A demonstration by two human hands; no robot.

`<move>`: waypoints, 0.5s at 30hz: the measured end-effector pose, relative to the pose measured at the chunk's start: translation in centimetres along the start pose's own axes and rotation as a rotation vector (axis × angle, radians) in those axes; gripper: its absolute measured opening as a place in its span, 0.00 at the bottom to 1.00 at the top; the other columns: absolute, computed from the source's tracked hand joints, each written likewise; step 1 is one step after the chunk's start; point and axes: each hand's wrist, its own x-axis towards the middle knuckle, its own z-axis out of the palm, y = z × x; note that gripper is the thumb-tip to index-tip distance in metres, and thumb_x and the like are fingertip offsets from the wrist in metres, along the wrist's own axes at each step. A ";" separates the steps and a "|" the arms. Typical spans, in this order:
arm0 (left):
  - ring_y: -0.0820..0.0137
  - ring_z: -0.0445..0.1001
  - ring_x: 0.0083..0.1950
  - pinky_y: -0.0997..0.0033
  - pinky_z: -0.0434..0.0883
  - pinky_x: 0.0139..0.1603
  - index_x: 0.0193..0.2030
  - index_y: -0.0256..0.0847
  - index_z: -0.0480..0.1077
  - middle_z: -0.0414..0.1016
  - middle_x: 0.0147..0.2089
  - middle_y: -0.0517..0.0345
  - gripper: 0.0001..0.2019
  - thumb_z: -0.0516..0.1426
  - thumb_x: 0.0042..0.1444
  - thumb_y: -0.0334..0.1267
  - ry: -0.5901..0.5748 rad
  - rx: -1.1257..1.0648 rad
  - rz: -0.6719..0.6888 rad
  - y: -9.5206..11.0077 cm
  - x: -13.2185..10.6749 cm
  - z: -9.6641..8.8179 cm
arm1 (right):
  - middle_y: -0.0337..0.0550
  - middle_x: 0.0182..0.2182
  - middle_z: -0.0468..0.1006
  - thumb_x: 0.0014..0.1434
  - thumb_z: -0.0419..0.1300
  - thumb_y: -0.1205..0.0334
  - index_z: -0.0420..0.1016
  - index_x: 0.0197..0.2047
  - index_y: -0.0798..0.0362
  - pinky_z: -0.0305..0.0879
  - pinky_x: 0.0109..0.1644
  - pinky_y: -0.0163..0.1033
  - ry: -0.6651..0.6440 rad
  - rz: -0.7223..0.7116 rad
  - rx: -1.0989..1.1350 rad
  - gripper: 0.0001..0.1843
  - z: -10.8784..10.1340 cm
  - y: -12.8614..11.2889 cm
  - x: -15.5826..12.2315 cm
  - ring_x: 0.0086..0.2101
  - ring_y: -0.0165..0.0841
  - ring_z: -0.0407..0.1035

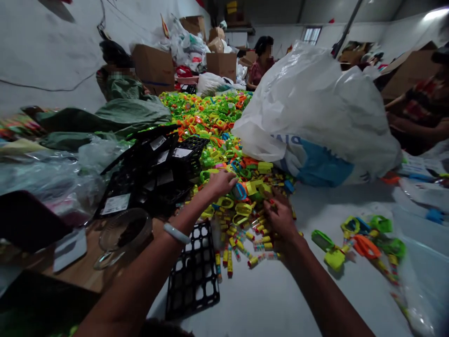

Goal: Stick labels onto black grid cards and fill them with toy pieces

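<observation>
My left hand (220, 183) reaches into a long heap of small plastic toy parts (206, 119) in green, yellow, orange and blue, its fingers curled down onto the pieces. A pale bangle (176, 233) sits on that wrist. My right hand (279, 216) rests knuckles-up on the near end of the heap, fingers bent into the parts beside several small candy-filled tubes (242, 245). What either hand grips, if anything, is hidden under the fingers.
A big white plastic sack (315, 107) lies right of the heap. Black plastic grid trays (150, 173) are stacked at left, one more grid (194, 271) near me. A glass bowl (122, 234) stands at left. Assembled toys (365, 243) lie at right. Other people sit at the far end and right.
</observation>
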 end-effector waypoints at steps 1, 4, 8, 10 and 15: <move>0.58 0.67 0.61 0.53 0.59 0.63 0.51 0.45 0.74 0.72 0.59 0.50 0.16 0.52 0.62 0.45 0.035 0.013 0.015 0.0 -1.4 0.1 | 0.50 0.55 0.71 0.63 0.50 0.53 0.74 0.55 0.50 0.56 0.63 0.51 0.041 0.017 0.019 0.22 -0.7 0.1 -0.6 0.57 0.42 0.62; 0.56 0.60 0.67 0.46 0.51 0.67 0.55 0.44 0.71 0.61 0.67 0.46 0.16 0.50 0.63 0.39 0.166 0.038 0.033 -0.2 -6.2 0.7 | 0.51 0.48 0.74 0.63 0.48 0.57 0.74 0.53 0.53 0.63 0.57 0.48 0.068 0.053 0.070 0.21 -2.2 -0.1 -2.6 0.49 0.41 0.67; 0.60 0.67 0.60 0.52 0.64 0.61 0.53 0.43 0.71 0.71 0.57 0.46 0.15 0.48 0.65 0.37 0.439 -0.062 0.027 0.5 -12.6 3.1 | 0.47 0.47 0.76 0.61 0.51 0.62 0.73 0.51 0.50 0.66 0.53 0.42 -0.071 0.019 0.123 0.17 -1.7 -2.4 -3.6 0.48 0.39 0.70; 0.62 0.71 0.55 0.54 0.69 0.58 0.51 0.44 0.71 0.74 0.52 0.48 0.14 0.48 0.65 0.39 0.456 -0.175 -0.015 1.7 -15.0 4.5 | 0.48 0.49 0.76 0.59 0.52 0.65 0.71 0.53 0.51 0.66 0.53 0.41 -0.139 0.001 0.079 0.19 -0.5 -3.9 -3.1 0.48 0.39 0.70; 0.65 0.75 0.53 0.60 0.77 0.53 0.53 0.55 0.70 0.77 0.52 0.58 0.14 0.49 0.64 0.42 0.456 -0.384 -0.038 4.4 -18.0 2.4 | 0.47 0.42 0.80 0.57 0.51 0.68 0.74 0.49 0.51 0.70 0.48 0.40 -0.194 0.025 0.008 0.18 1.8 -6.1 -2.2 0.44 0.39 0.75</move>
